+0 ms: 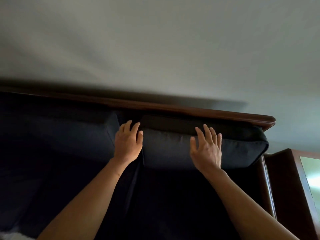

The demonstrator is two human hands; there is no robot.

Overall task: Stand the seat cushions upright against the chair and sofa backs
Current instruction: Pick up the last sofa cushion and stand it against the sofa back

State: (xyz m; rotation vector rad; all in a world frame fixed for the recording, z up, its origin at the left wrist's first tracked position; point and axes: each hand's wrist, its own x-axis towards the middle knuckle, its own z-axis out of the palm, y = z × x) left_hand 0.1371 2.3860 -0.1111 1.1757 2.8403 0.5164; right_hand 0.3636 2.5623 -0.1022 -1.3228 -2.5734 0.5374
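both bare forearms rise from the lower edge of the view and converge slightly toward the centre. left hand (127,144): back of the hand toward the camera, wrist nearly straight, fingers (127,126) extended upward and lightly curled at the tips, thumb on the inner side pointing toward the other hand. right hand (207,149): held flat and open, palm facing forward, fingers (207,131) spread and pointing up, thumb splayed toward the left hand. the two hands sit at nearly the same height, well apart, neither closed into a fist.
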